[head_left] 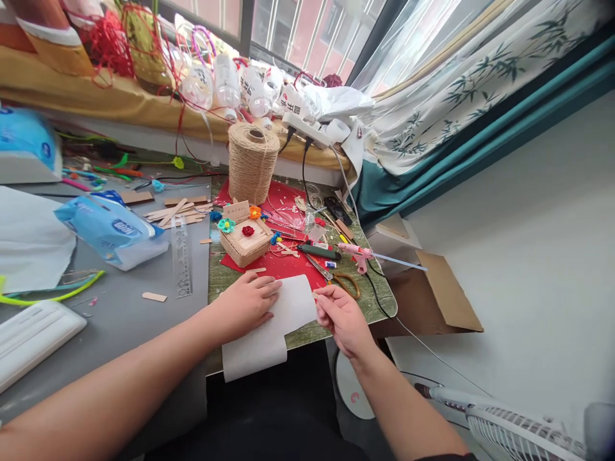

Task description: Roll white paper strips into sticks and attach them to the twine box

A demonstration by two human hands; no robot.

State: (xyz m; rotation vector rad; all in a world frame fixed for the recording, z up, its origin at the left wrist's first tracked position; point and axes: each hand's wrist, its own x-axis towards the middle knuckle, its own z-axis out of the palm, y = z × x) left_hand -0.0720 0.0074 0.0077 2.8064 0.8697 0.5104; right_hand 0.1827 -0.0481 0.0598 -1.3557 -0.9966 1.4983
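Observation:
A sheet of white paper [291, 304] lies at the table's front edge, one part hanging down over it. My left hand [245, 306] rests flat on the paper, fingers stretched out. At the paper's right edge my right hand [342, 317] is closed in a pinch; what sits between its fingertips is too small to make out. Just beyond the hands stands a small box of wooden sticks [246, 243] with yarn-like flowers on it. Scissors [343, 282] with orange handles and a pink glue gun [358, 255] lie past my right hand.
A twine spool [254, 163] stands behind the box on a red sheet [298, 272]. To the left are a clear ruler [181, 259], craft sticks [180, 212] and a blue wipes pack [113, 229]. A cardboard box [446, 291] and a fan [519, 432] stand right of the table.

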